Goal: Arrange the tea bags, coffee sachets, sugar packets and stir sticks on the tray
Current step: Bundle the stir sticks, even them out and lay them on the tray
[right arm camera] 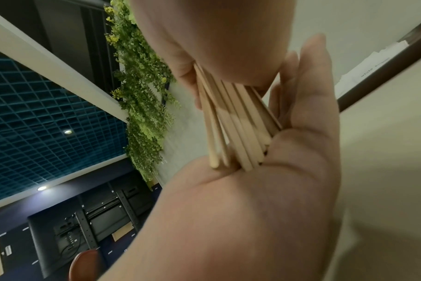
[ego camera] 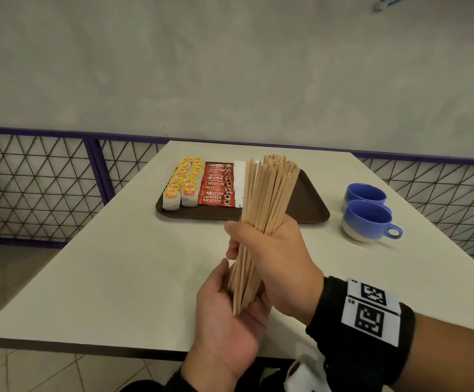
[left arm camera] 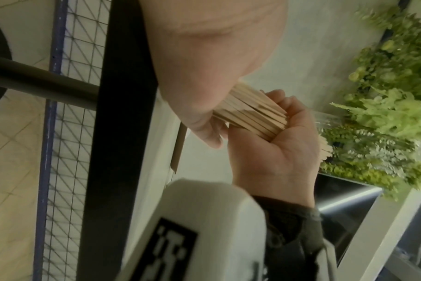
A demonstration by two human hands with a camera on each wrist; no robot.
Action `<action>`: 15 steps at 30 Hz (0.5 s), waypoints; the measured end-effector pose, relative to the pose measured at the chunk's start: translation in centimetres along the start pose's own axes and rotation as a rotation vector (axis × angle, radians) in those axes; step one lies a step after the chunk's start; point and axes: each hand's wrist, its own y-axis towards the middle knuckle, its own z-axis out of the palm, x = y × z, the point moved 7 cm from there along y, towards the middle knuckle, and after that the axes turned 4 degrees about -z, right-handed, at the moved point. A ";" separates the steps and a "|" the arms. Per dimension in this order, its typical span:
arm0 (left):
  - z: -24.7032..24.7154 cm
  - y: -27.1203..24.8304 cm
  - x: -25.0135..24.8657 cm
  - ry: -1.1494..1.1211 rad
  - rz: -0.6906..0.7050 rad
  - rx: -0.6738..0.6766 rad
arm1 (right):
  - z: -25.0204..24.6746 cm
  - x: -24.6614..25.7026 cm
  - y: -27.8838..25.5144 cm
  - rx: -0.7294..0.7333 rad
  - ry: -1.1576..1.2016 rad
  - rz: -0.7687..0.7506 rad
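My right hand (ego camera: 275,250) grips a thick bundle of wooden stir sticks (ego camera: 266,193) around its middle and holds it upright above the near part of the table. My left hand (ego camera: 224,315) lies palm up beneath, fingers straight, with the sticks' lower ends (right arm camera: 233,152) standing on the palm (right arm camera: 301,152). Behind the bundle is the brown tray (ego camera: 309,205). It carries yellow-tagged tea bags (ego camera: 183,182) on the left, red coffee sachets (ego camera: 217,185) beside them, then white sugar packets (ego camera: 240,176) partly hidden by the sticks. The tray's right part is bare.
Two blue cups (ego camera: 368,219) stand on the white table (ego camera: 117,264) right of the tray. A purple-framed wire fence (ego camera: 46,188) runs behind the table, under a grey wall.
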 end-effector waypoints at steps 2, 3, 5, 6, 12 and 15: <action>0.0 0.1 0.0 0.030 0.021 -0.003 | -0.6 0.2 0.4 -0.054 0.010 -0.022; 0.0 0.2 -0.1 0.056 0.036 0.005 | -0.9 0.3 0.7 -0.077 0.026 -0.030; 0.5 0.0 0.0 0.138 0.071 0.047 | -1.5 0.5 1.1 -0.101 0.033 -0.038; 0.9 -0.1 0.0 0.186 0.089 0.076 | -1.7 0.6 1.3 -0.105 0.021 -0.037; 2.1 0.2 1.0 0.627 0.163 0.128 | -3.3 0.2 2.5 -0.112 -0.094 0.006; 1.9 0.4 1.2 0.772 0.152 0.052 | -3.4 -0.5 2.1 -0.033 -0.069 0.090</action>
